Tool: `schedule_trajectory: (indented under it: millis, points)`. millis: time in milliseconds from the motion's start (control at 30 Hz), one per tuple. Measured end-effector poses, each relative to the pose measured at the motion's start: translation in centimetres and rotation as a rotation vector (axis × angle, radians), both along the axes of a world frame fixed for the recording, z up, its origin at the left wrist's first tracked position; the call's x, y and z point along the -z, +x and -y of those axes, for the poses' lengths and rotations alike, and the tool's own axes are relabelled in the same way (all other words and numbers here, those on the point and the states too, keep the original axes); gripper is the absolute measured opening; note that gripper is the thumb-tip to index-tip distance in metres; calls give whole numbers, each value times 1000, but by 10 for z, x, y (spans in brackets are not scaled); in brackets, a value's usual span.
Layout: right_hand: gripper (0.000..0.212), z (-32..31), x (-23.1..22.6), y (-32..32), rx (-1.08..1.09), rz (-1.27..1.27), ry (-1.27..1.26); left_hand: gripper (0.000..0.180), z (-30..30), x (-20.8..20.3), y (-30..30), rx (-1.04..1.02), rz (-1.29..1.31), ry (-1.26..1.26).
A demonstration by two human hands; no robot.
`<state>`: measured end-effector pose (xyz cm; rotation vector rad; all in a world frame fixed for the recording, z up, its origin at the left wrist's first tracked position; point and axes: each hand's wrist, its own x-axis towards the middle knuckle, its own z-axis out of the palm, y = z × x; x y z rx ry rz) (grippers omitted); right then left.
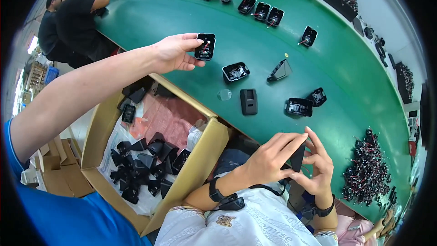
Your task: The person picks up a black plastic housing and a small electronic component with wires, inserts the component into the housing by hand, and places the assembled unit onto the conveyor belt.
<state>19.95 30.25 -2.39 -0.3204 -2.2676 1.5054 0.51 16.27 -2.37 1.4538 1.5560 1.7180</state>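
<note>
Close to the table's near edge, my left hand [271, 158] and my right hand [320, 161] meet around a black wedge-shaped plastic housing [298, 156]. The fingers of both are bent round it, and part of it is hidden behind them. Beyond them on the green table lie two open black housings [299, 107] with parts inside, touching each other. A flat black cover [249, 101] rests further left, near another open housing [236, 71] and a small clear piece [224, 94]. A dark triangular part [279, 70] stands behind these.
A person in blue at my left reaches over the table, a hand [175, 53] holding a housing [205, 46]. A cardboard box [218, 141] holds several black housings. More line the far table [159, 13]. A pile of small wired parts [367, 171] lies right.
</note>
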Motion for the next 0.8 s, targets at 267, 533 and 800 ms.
schedule_trajectory:
  millis: [267,533,800]
  points:
    - [30,-21,-11,-3,24,13,-142,83,-25,-26,-70,-18,80,95]
    - [32,-201,-15,-136,385,269,683,80,-14,-10,-57,54,147,192]
    - [41,-252,40,-188,418,421,823,77,-3,57,-27,16,208,228]
